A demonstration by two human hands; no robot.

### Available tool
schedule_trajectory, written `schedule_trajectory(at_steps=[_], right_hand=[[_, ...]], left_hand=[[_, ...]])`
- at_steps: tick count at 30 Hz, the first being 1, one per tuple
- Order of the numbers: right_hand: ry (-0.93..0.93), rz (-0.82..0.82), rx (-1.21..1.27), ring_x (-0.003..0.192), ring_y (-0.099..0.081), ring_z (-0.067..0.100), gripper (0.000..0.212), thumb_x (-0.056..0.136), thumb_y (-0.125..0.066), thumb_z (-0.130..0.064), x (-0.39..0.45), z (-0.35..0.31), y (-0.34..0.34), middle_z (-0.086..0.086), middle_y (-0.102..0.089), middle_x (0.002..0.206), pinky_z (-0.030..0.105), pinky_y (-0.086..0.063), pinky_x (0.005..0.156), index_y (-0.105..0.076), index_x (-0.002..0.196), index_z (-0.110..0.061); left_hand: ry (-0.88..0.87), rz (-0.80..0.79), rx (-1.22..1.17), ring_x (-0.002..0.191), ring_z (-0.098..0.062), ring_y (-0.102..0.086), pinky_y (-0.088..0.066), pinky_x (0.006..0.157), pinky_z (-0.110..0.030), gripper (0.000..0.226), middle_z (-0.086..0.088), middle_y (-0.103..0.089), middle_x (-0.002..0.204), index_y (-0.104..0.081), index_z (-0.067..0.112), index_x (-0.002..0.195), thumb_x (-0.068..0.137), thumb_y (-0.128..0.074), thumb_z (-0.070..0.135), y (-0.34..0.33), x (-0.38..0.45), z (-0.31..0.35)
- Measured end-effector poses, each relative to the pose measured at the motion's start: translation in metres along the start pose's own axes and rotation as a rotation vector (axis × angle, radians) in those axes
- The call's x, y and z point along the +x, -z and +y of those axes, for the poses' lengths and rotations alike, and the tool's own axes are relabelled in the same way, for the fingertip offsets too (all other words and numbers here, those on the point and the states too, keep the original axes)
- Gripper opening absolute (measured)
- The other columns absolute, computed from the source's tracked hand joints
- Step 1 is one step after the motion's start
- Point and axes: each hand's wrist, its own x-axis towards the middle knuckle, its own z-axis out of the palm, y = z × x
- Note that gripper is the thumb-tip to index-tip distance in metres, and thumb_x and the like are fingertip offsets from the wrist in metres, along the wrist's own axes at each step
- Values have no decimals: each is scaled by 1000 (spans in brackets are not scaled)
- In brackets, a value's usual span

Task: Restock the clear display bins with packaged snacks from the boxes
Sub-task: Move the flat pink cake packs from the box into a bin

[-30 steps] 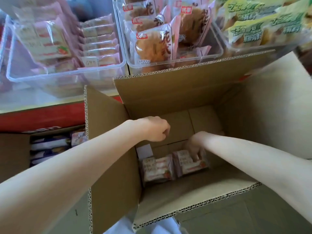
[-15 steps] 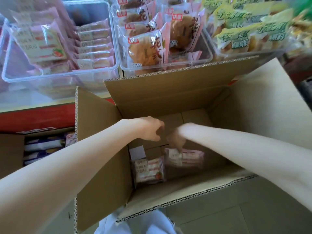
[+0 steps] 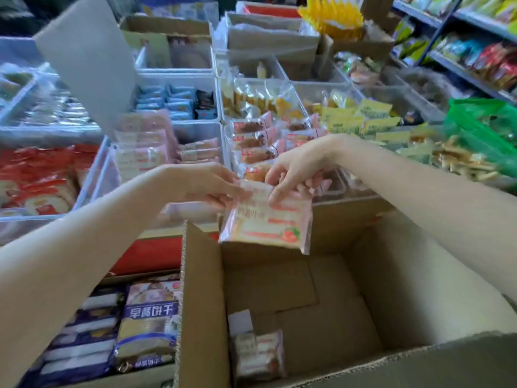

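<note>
Both the left hand [image 3: 208,183] and right hand [image 3: 293,169] pinch 1 pink snack pack [image 3: 265,222] above the cardboard box [image 3: 391,289], where 1 pack [image 3: 258,355] lies.

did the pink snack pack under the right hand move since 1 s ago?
Yes. The pink snack pack has come up off the floor of the cardboard box; right hand and left hand now hold it above the box's far rim.
</note>
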Motion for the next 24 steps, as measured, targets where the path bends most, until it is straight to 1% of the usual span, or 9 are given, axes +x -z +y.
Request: schedule_trajectory(at_steps=[2,3,7,10,12,14,18,22,24], right_hand=[[28,132,-130,69,-66,9,40,79,-72,-38,6,-25,9,-5,-67,94,28,-55,58,-61,113,-21],[45,211,-182,77,-68,14,38,78,-73,-36,13,-38,12,-3,-65,97,32,-56,63,-61,110,-19],[100,593,-317,92,-63,26,13,87,-63,-22,57,-98,19,5,-63,105,34,-50,70,-59,99,-18],[54,807,-404,101,-59,30,25,90,-51,-12,105,-133,19,11,-61,111,33,-39,67,-51,114,-16],[33,808,-389,101,-59,31,28,90,-48,-9,139,-152,16,12,-61,112,33,-39,67,-49,117,-17],[8,769,-375,102,-58,30,26,92,-47,-9,170,-166,13,12,-61,114,33,-40,68,-51,116,-17],[-13,639,-368,108,-57,33,24,93,-44,-10,223,-190,4,12,-59,120,33,-38,71,-55,114,-17],[-29,579,-342,110,-56,34,26,93,-45,-10,267,-197,-11,16,-59,119,33,-41,75,-59,115,-12],[2,577,-315,115,-53,34,28,94,-46,-10,278,-190,-21,18,-56,123,28,-44,83,-57,120,-5]], left_hand=[[-42,141,-55,43,-4,-43,-39,41,-11,22,3,-49,51,-59,8,67,81,-66,22,26,-15,-6],[-60,203,-71,44,-4,-44,-40,41,-12,21,2,-50,53,-59,7,69,81,-66,23,39,-22,-10],[-146,538,-285,49,-4,-59,-51,53,-16,6,-5,-59,71,-61,5,89,86,-62,10,91,-43,-41],[-166,778,-461,48,-3,-61,-50,48,-12,17,-6,-56,77,-55,10,85,92,-46,-2,127,-56,-75],[-93,834,-460,44,-2,-60,-48,45,-11,19,-7,-54,76,-55,9,84,92,-43,-4,144,-64,-102],[-37,840,-418,39,1,-57,-46,43,-10,17,-6,-53,72,-55,5,94,91,-41,-5,154,-70,-129],[46,835,-348,59,-9,-58,-44,41,-9,21,-6,-58,77,-58,4,101,89,-43,-3,169,-71,-171],[70,759,-284,67,-10,-58,-50,63,-21,21,-9,-61,94,-59,6,101,89,-43,-1,174,-61,-191],[59,736,-256,66,-9,-59,-49,65,-23,21,-8,-62,94,-59,7,99,89,-42,-1,171,-53,-196]])
